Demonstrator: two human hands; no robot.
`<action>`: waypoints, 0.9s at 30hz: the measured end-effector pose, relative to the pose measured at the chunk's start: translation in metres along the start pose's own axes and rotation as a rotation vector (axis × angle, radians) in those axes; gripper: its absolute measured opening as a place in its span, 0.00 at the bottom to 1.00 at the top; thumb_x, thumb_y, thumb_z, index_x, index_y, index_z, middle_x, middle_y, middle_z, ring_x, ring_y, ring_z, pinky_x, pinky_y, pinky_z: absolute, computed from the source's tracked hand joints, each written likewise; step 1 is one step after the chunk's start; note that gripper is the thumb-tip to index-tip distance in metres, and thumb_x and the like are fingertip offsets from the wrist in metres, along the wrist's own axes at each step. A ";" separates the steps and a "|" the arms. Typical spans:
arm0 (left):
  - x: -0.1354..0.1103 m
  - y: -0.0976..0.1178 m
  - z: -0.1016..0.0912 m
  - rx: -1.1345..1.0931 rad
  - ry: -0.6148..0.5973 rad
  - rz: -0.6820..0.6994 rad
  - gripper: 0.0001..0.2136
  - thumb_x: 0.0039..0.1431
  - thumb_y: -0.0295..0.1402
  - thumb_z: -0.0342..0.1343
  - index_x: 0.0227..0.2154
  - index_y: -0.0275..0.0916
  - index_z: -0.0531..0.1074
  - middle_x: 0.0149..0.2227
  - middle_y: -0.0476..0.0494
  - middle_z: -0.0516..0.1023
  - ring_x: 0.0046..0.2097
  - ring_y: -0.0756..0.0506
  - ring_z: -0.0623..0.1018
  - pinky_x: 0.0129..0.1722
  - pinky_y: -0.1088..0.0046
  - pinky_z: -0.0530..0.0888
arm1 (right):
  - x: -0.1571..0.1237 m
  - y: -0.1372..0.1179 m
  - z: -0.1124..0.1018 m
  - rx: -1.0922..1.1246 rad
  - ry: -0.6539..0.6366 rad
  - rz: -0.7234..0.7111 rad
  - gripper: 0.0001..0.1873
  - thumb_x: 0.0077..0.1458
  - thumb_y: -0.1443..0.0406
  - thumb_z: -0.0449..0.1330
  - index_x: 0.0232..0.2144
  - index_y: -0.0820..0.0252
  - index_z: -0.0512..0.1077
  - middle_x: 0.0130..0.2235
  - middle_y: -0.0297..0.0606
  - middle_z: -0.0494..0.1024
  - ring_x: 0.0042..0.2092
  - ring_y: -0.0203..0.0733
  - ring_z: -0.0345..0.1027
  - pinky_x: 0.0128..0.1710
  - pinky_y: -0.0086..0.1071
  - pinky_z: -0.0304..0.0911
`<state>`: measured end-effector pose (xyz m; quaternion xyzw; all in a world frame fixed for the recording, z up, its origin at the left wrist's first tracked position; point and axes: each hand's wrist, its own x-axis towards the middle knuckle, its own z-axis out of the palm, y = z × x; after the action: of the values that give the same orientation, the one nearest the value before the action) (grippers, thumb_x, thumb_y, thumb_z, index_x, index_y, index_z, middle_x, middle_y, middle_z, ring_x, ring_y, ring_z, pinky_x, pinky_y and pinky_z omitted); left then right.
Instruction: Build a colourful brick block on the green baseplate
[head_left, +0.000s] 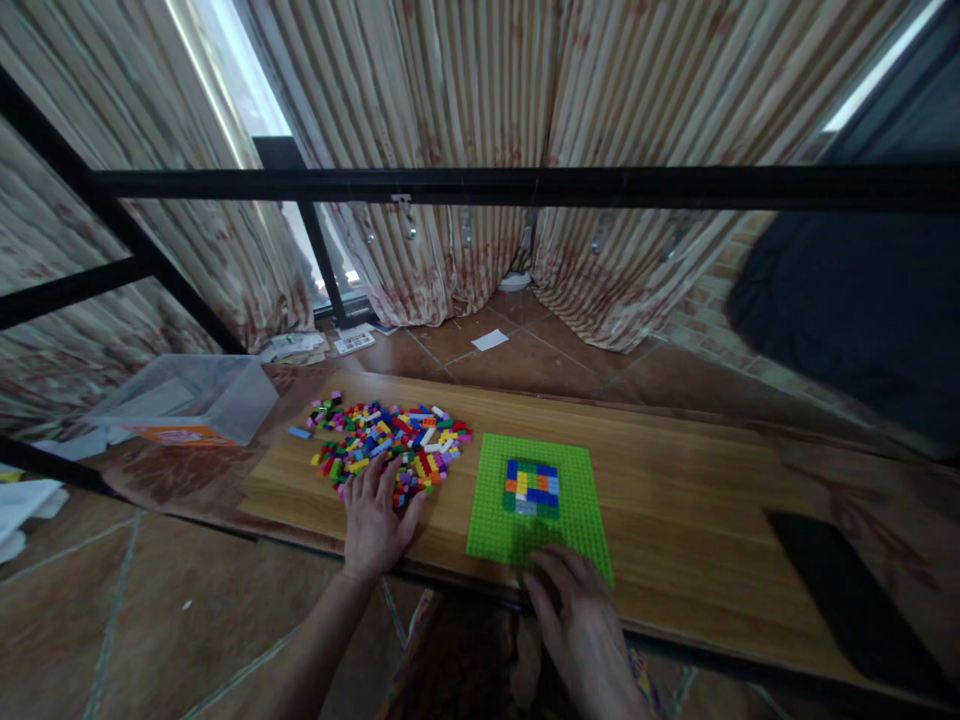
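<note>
Loose toy bricks [405, 440] are heaped left of the green baseplate [581, 510], on the wooden tabletop [690, 510]. The left hand [375, 525] is placed at the heap's near edge, also left of the baseplate — clearly the nearer hand to the loose bricks. Its grip is wide, fingers spread and thumb held apart, fingertips at or just over the bricks; most of the heap is seen beyond them. No single long axis can be given for the bricks, as they are turned every which way; the heap itself is spread somewhat longer from side to side.

The right hand [581, 615] is held at the baseplate's near edge, fingers curled, thumb below them. Whether anything is pinched in that grip cannot be told. The block of joined bricks [532, 485] is set near the middle of the baseplate, ahead of the right hand — apart from its fingers. A clear plastic box [225, 400] is seen farther left of the baseplate, beyond the heap.
</note>
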<state>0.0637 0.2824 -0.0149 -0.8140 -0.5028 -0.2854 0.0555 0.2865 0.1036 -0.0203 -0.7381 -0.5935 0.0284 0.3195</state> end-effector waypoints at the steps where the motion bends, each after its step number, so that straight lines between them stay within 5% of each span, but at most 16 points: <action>1: 0.000 0.000 0.000 0.000 0.002 -0.001 0.23 0.59 0.43 0.55 0.54 0.37 0.66 0.58 0.32 0.67 0.56 0.33 0.68 0.56 0.51 0.63 | 0.009 -0.001 -0.002 0.011 0.009 0.008 0.13 0.62 0.59 0.53 0.43 0.55 0.75 0.47 0.42 0.76 0.47 0.47 0.69 0.48 0.42 0.65; 6: 0.000 -0.001 0.002 -0.001 0.010 -0.010 0.24 0.59 0.43 0.55 0.54 0.36 0.66 0.59 0.31 0.66 0.56 0.33 0.68 0.55 0.51 0.63 | 0.091 -0.005 -0.008 -0.075 0.050 0.039 0.19 0.63 0.57 0.50 0.48 0.60 0.73 0.54 0.47 0.72 0.54 0.50 0.65 0.54 0.44 0.60; 9: -0.001 -0.001 0.002 0.003 0.012 -0.016 0.23 0.59 0.43 0.55 0.54 0.36 0.66 0.59 0.30 0.66 0.56 0.33 0.68 0.55 0.51 0.64 | 0.142 -0.006 0.002 -0.209 -0.077 0.105 0.20 0.64 0.57 0.48 0.48 0.62 0.73 0.51 0.48 0.74 0.52 0.49 0.67 0.52 0.40 0.60; 11: -0.001 -0.002 0.002 0.002 0.015 -0.016 0.23 0.59 0.43 0.55 0.54 0.36 0.66 0.59 0.30 0.67 0.56 0.33 0.69 0.55 0.51 0.64 | 0.163 -0.007 0.013 -0.268 -0.182 0.114 0.21 0.66 0.59 0.46 0.39 0.62 0.76 0.42 0.47 0.78 0.46 0.46 0.71 0.48 0.37 0.60; 15: -0.002 -0.001 0.001 -0.009 0.014 -0.012 0.23 0.59 0.42 0.55 0.55 0.37 0.65 0.60 0.30 0.66 0.57 0.33 0.68 0.55 0.50 0.65 | 0.170 -0.005 0.035 -0.284 -0.249 0.080 0.22 0.66 0.58 0.46 0.30 0.60 0.76 0.35 0.44 0.80 0.36 0.41 0.73 0.38 0.32 0.60; 27: -0.003 0.004 -0.003 -0.085 -0.061 -0.069 0.20 0.60 0.40 0.55 0.54 0.39 0.66 0.59 0.34 0.66 0.59 0.35 0.67 0.58 0.51 0.63 | 0.159 0.007 0.048 -0.375 -0.222 -0.009 0.23 0.66 0.58 0.45 0.27 0.59 0.73 0.33 0.42 0.78 0.34 0.40 0.72 0.34 0.32 0.57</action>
<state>0.0646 0.2768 -0.0130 -0.8060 -0.5197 -0.2832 -0.0044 0.3190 0.2663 -0.0084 -0.7744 -0.6231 -0.0030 0.1093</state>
